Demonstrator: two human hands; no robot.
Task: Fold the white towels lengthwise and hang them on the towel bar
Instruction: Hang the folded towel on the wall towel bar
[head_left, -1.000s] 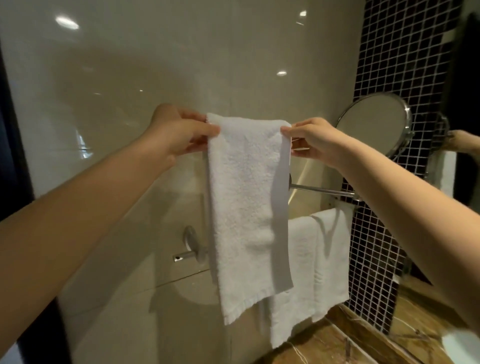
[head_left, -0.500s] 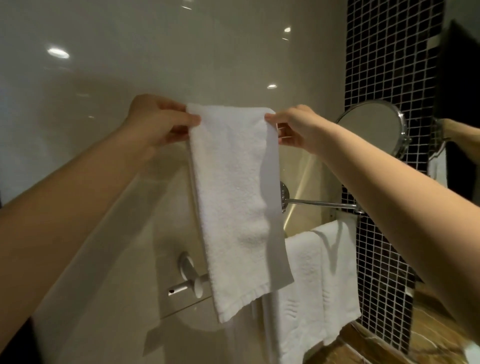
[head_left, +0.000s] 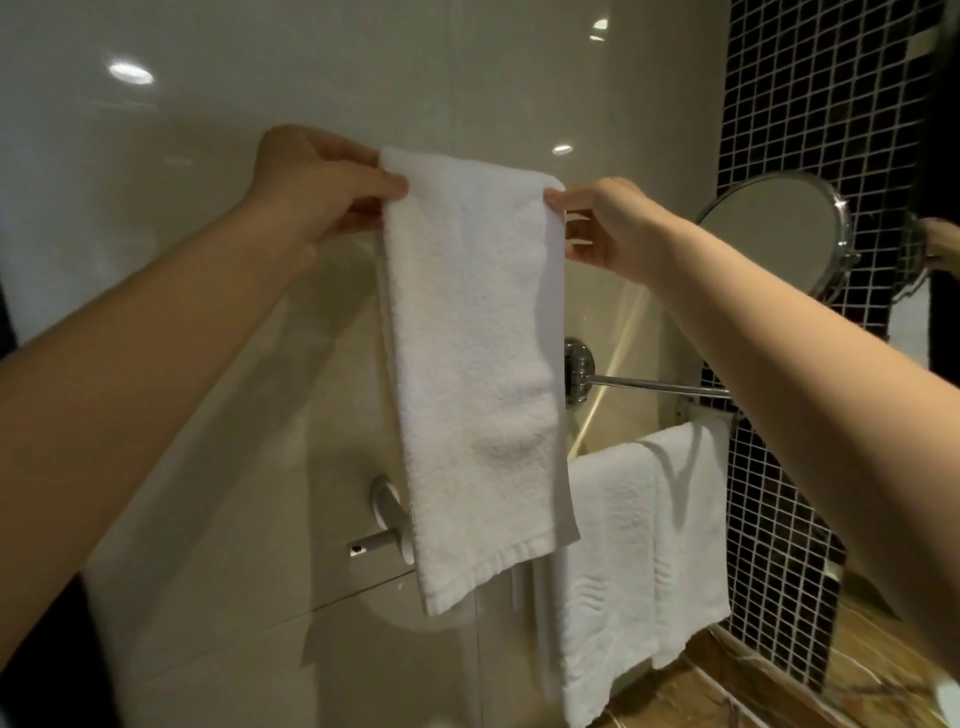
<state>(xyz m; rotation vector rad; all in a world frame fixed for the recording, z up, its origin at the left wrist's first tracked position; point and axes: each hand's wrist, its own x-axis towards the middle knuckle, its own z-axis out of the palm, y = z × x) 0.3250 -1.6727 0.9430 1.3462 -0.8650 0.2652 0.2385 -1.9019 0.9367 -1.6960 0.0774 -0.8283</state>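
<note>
Both arms were stretched forward and up, the bare forearms converging from the lower corners toward the glossy cream wall (head_left: 234, 93). The left hand (head_left: 322, 182) pinched the top left corner of the folded white towel (head_left: 472, 364), with the thumb pressed on the near face and the fingers curled behind the cloth. The right hand (head_left: 605, 228) pinched the top right corner in the same way, its back toward the camera, and sat slightly lower than the left.

Between the 2 hands the top fold was drawn taut and sloped a little down to the right. The towel hung free as 1 narrow strip. Its hemmed bottom edge slanted in front of the towel bar (head_left: 371, 543), whose chrome end and wall bracket showed just left of the cloth. The rest of that bar was hidden, so whether the towel touched it could not be told.

To the right, 2 hung towels (head_left: 613, 545) were draped side by side, overlapping. Above them a chrome rod (head_left: 660, 385) ran from a wall mount toward the black mosaic tiles (head_left: 810, 130), where a round mirror (head_left: 774, 234) stood out. A brown marble desk (head_left: 862, 670) lay below.
</note>
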